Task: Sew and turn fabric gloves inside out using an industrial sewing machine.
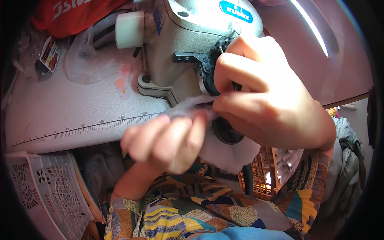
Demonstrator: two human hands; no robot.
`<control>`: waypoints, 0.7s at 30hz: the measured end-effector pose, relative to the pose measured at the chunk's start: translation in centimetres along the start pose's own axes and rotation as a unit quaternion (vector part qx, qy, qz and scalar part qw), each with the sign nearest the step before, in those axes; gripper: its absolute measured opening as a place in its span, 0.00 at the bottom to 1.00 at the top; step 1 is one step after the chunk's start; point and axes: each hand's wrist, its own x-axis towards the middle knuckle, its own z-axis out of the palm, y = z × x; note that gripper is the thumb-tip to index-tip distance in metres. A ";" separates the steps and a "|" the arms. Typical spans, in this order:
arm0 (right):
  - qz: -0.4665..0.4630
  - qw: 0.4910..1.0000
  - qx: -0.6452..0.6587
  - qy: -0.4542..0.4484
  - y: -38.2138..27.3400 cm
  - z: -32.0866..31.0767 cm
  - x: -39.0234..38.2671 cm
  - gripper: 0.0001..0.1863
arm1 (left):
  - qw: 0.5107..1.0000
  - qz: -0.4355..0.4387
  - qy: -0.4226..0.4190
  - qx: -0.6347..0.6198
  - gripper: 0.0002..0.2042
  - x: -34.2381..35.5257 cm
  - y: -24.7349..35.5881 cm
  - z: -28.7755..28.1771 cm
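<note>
A cream sewing machine [188, 36] stands in the middle, its dark metal working parts facing me. A piece of white fluffy fabric [228, 154] hangs at its front, around and below a round black part [228, 131]. My left hand [166, 140], somewhat blurred, is closed on the fabric's left edge with curled fingers. My right hand [264, 88] is closed as well, thumb and fingers pinching the fabric beside the machine's working parts. Its raised upper fingers come close to the machine head. The exact place where fabric and needle meet is hidden behind my right hand.
A ruler scale [92, 126] runs along the table's front edge. Clear plastic bags [86, 60] and a red bag [76, 18] lie at the back left. A white plastic basket [52, 192] stands lower left; an orange-brown crate [260, 176] and grey cloth [348, 156] are at right.
</note>
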 end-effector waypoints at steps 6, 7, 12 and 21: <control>0.040 0.999 -0.007 0.022 -0.8 -0.8 0.8 0.13 | 0.999 0.032 0.042 0.010 0.07 -0.5 -0.1 0.8; 0.041 0.999 -0.004 0.031 -0.8 -0.8 0.8 0.13 | 1.000 -0.005 0.008 -0.012 0.08 -0.2 0.0 0.7; 0.031 0.997 0.018 0.071 -0.5 -0.6 0.8 0.13 | 0.978 -0.113 -0.120 -0.129 0.11 1.0 -0.2 0.6; 0.038 0.998 0.028 0.052 -0.6 -0.8 0.6 0.12 | 0.998 -0.026 -0.044 -0.041 0.07 0.7 0.1 0.3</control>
